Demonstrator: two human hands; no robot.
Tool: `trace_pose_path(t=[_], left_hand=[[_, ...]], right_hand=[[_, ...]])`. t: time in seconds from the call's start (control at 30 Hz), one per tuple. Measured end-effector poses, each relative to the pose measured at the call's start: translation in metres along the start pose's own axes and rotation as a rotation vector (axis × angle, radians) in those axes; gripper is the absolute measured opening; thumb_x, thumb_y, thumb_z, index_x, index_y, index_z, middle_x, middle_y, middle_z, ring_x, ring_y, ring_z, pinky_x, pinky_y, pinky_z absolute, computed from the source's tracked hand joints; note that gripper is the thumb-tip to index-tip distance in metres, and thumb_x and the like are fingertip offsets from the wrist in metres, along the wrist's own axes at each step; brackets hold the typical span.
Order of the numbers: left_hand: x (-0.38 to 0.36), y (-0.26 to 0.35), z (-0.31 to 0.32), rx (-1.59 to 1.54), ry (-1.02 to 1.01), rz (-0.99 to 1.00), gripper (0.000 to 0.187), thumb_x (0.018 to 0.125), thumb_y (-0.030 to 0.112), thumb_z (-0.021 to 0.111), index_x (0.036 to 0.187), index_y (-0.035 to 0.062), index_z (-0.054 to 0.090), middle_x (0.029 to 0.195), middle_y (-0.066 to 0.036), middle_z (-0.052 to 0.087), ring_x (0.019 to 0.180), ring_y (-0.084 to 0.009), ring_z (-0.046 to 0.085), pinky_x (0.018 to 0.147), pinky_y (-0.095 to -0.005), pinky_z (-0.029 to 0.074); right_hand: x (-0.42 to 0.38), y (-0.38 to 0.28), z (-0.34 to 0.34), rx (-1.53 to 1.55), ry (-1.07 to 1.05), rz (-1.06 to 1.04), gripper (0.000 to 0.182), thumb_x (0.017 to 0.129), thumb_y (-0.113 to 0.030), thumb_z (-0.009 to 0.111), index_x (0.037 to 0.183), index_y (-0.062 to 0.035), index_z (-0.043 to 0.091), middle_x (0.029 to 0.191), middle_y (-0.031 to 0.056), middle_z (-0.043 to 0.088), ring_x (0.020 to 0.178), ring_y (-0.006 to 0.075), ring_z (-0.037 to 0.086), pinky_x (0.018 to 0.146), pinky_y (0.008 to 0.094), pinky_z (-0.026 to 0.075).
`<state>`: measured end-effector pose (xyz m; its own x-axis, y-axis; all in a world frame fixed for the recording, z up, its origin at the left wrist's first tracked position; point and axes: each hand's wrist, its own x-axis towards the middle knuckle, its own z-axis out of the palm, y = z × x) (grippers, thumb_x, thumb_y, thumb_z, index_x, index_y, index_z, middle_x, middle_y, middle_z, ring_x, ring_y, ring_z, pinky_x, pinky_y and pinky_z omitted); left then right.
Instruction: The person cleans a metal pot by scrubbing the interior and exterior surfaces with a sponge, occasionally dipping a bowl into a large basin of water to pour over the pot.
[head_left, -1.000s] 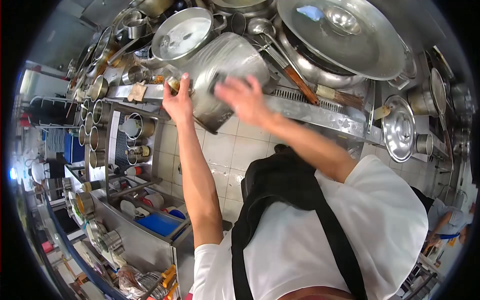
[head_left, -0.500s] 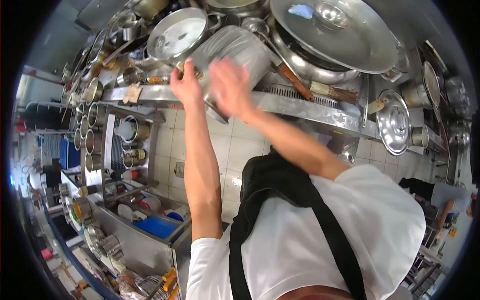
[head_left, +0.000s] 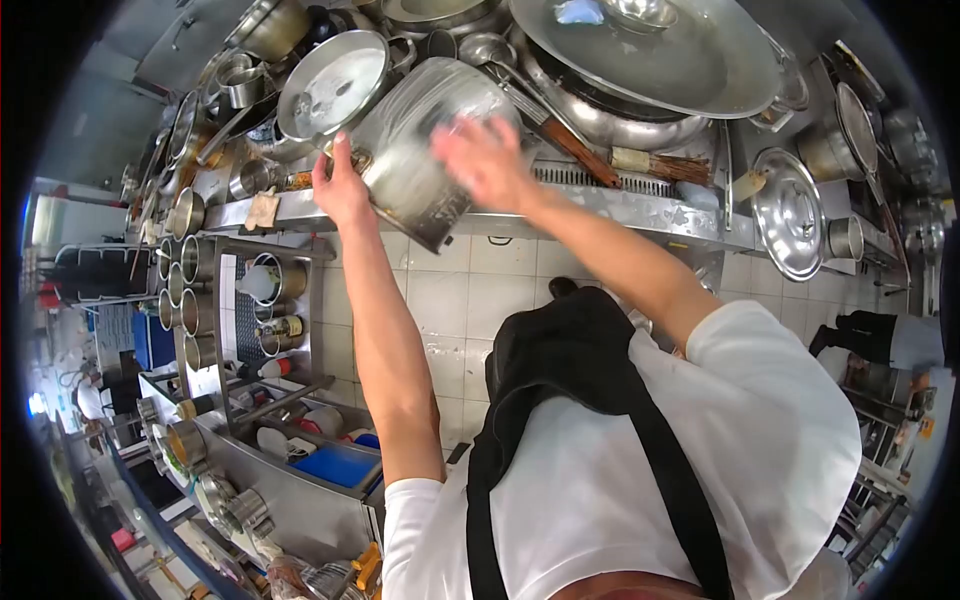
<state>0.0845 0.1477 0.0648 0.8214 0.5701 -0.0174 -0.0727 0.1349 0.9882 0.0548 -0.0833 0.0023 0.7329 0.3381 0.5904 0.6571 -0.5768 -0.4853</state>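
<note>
A large steel pot [head_left: 425, 120], its side cloudy and wet-looking, is tilted over the front edge of the metal counter [head_left: 600, 215]. My left hand [head_left: 345, 185] grips the pot at its left side, near a handle, with the thumb pointing up. Against or just over the pot's side is my right hand [head_left: 485, 160], its fingers spread and slightly blurred; I see nothing held in it. Behind the left hand rests a round pan [head_left: 333, 85] with whitish liquid or residue inside.
At the upper right lies a very large wok [head_left: 690, 70], with a bamboo brush [head_left: 665, 165] below it. A round lid [head_left: 788, 215] hangs at the right. Racked pots [head_left: 197, 260] and a blue tray [head_left: 337, 465] are at left. Another person [head_left: 865, 338] stands far right.
The pot has shifted down and left, showing more of its lower end past the counter edge. Both my hands have moved; the right one is slightly lower and right, with fingers more visibly spread.
</note>
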Motion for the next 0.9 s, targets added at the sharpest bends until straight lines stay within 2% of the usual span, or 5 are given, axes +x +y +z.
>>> trace_pose_path(t=[0.1,0.27,0.57,0.8,0.9], left_hand=[[0.018,-0.023,0.013,0.125,0.018,0.08,0.089,0.086,0.048,0.083,0.139,-0.0152,0.05,0.125,-0.021,0.065,0.116,-0.0245,0.059,0.102,-0.0356,0.046],[0.022,-0.016,-0.003,-0.047,-0.007,0.023,0.046,0.083,0.041,0.088,0.076,0.005,0.058,0.076,-0.001,0.061,0.071,-0.0123,0.05,0.068,-0.0306,0.043],[0.033,-0.017,-0.024,0.134,0.071,0.058,0.052,0.08,0.043,0.089,0.069,0.0041,0.056,0.069,-0.004,0.059,0.065,-0.0163,0.05,0.066,-0.0329,0.047],[0.024,-0.011,-0.003,0.329,0.142,0.116,0.048,0.075,0.036,0.092,0.077,0.0024,0.059,0.074,-0.006,0.061,0.071,-0.0175,0.052,0.072,-0.0331,0.047],[0.028,-0.008,-0.022,0.334,0.112,0.147,0.044,0.074,0.031,0.092,0.076,0.0027,0.058,0.073,-0.006,0.062,0.068,-0.0173,0.053,0.07,-0.0335,0.047]], right_hand=[[0.04,-0.003,0.029,-0.094,0.454,0.359,0.036,0.104,-0.031,0.053,0.136,-0.0209,0.068,0.156,0.0056,0.053,0.148,0.0318,0.042,0.119,0.061,0.018],[0.02,-0.047,0.012,0.067,0.054,-0.028,0.036,0.104,-0.032,0.055,0.136,-0.0196,0.068,0.15,0.0057,0.058,0.146,0.0324,0.043,0.117,0.0597,0.024],[0.017,-0.099,0.041,0.176,0.117,-0.029,0.033,0.098,-0.021,0.058,0.128,-0.0164,0.07,0.141,0.0045,0.064,0.141,0.0309,0.049,0.118,0.0627,0.025],[0.071,-0.012,0.029,-0.232,0.36,0.32,0.031,0.101,-0.022,0.057,0.128,-0.0161,0.07,0.145,0.0033,0.061,0.142,0.0308,0.047,0.117,0.0621,0.027],[0.008,-0.09,0.032,0.155,-0.043,0.018,0.039,0.099,-0.036,0.064,0.134,-0.0195,0.068,0.151,0.0015,0.057,0.149,0.0285,0.04,0.121,0.0614,0.022]])
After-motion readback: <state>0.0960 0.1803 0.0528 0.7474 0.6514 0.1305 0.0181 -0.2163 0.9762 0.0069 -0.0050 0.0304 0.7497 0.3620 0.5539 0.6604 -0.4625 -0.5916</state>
